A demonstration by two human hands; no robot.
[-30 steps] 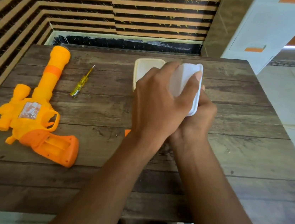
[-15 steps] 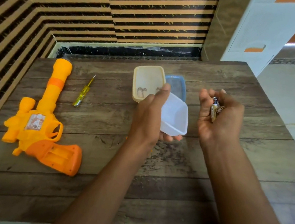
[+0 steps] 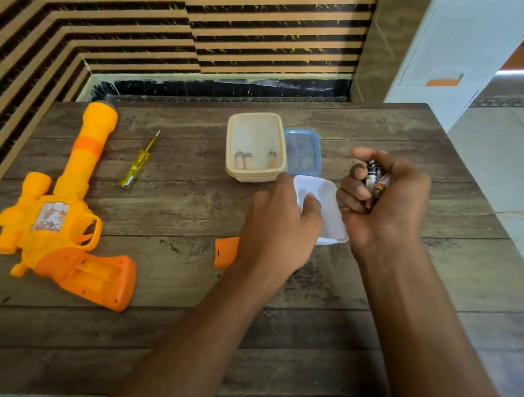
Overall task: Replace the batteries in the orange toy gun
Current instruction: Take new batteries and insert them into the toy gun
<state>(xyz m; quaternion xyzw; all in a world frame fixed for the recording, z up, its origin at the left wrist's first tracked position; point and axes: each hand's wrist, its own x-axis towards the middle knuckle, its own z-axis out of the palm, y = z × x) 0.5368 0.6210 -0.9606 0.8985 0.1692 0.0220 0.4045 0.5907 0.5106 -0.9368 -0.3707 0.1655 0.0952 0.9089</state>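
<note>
The orange toy gun (image 3: 63,217) lies at the table's left, its grip's battery bay open and empty. Its orange battery cover (image 3: 225,250) rests beside my left wrist, with a tiny screw (image 3: 201,251) just left of it. My left hand (image 3: 278,230) grips the rim of a white plastic tub (image 3: 329,206), which sits on the table. My right hand (image 3: 386,200) is curled around batteries (image 3: 376,178), two of which show between the fingers. A yellow screwdriver (image 3: 138,163) lies between the gun barrel and the containers.
A cream container (image 3: 257,122) holding old batteries stands at the back centre, with a blue lid (image 3: 304,136) just right of it. The wooden table (image 3: 303,335) ends at a striped wall behind and drops off on the right toward a tiled floor.
The white tub was tipped over my right hand, then lowered by my left hand onto the table. My right hand now holds the batteries and has curled tighter.
</note>
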